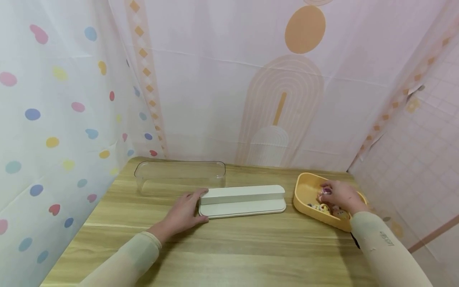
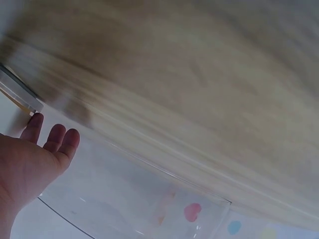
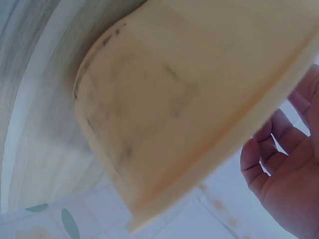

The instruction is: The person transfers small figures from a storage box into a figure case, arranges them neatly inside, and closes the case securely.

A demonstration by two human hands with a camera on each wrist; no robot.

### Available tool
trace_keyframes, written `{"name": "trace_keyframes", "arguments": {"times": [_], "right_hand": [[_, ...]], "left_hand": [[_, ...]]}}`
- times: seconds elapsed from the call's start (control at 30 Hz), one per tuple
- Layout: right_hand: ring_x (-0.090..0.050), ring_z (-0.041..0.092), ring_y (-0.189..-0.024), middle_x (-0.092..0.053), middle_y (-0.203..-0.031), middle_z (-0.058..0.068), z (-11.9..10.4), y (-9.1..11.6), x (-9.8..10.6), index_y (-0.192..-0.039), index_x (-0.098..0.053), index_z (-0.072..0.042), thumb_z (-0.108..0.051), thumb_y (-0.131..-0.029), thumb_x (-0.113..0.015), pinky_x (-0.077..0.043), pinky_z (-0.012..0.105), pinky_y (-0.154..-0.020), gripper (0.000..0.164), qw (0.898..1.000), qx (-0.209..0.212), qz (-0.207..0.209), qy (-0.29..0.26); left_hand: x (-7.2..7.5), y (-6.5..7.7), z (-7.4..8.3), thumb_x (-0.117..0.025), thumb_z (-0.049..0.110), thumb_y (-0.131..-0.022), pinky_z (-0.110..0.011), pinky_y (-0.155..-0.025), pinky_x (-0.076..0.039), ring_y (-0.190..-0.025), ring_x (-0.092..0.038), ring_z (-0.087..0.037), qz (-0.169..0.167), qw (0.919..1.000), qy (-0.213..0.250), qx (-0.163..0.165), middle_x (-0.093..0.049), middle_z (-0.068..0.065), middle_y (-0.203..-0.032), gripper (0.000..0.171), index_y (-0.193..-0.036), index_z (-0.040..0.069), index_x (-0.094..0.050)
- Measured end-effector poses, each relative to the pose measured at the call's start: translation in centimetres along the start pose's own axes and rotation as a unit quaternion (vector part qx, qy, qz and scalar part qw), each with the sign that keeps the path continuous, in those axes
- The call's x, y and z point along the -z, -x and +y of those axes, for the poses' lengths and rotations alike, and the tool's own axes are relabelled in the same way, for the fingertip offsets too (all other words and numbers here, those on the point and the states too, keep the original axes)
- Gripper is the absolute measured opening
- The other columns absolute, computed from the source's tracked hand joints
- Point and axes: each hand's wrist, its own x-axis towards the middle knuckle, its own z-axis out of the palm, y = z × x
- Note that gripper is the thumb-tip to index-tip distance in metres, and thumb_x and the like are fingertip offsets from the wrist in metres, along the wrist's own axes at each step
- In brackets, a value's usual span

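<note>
A white two-step display stand (image 1: pixel 244 205) lies on the wooden table. My left hand (image 1: pixel 184 211) holds its left end, thumb at the front corner and fingers at the back; in the left wrist view, fingertips (image 2: pixel 35 119) touch the corner. On the right is a yellow bin (image 1: pixel 305 189) with several small toy figures (image 1: pixel 324 208) inside. Reaching over it, my right hand (image 1: pixel 344 195) pinches a small figure with a purple part (image 1: pixel 325 192). The right wrist view has the bin's outer wall (image 3: pixel 149 109) in front, hiding that figure.
Behind my left hand, a clear plastic box (image 1: pixel 179 175) with an open top stands near the table's back edge. Patterned curtains (image 1: pixel 215 79) hang along the back and both sides of the table (image 1: pixel 236 251).
</note>
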Motion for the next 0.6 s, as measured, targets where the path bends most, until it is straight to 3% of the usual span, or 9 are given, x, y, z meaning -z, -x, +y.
{"name": "trace_keyframes", "arguments": {"times": [0.17, 0.37, 0.6], "right_hand": [[-0.071, 0.04, -0.101, -0.074, -0.115, 0.027, 0.1, 0.2, 0.6, -0.131, -0.069, 0.005, -0.033, -0.095, -0.082, -0.057, 0.06, -0.09, 0.054, 0.999, -0.002, -0.003, -0.033], [-0.067, 0.025, -0.087, -0.075, -0.098, 0.016, -0.4, 0.5, 1.6, -0.119, -0.071, 0.004, -0.034, -0.091, -0.086, -0.058, 0.045, -0.077, 0.049, 0.998, 0.004, 0.035, -0.057], [-0.055, 0.016, -0.076, -0.064, -0.082, 0.004, -0.8, 0.4, 2.5, -0.102, -0.067, -0.001, -0.031, -0.092, -0.086, -0.046, 0.028, -0.065, 0.037, 0.991, 0.012, 0.051, -0.123]], "left_hand": [[0.0, 0.0, -0.1, -0.092, 0.039, -0.085, -0.067, -0.115, -0.046, -0.139, -0.056, -0.048, 0.001, 1.0, 0.002, 0.001, -0.065, -0.017, -0.149, 0.095, -0.161, 0.018, -0.039], [-0.2, -0.1, -0.3, -0.093, 0.039, -0.084, -0.067, -0.113, -0.047, -0.138, -0.057, -0.049, 0.003, 1.0, 0.004, 0.005, -0.066, -0.018, -0.147, 0.095, -0.161, 0.018, -0.04], [-0.5, -0.2, -0.5, -0.093, 0.039, -0.084, -0.067, -0.112, -0.048, -0.136, -0.058, -0.048, 0.012, 0.9999, 0.004, -0.006, -0.067, -0.015, -0.147, 0.095, -0.161, 0.019, -0.04]]}}
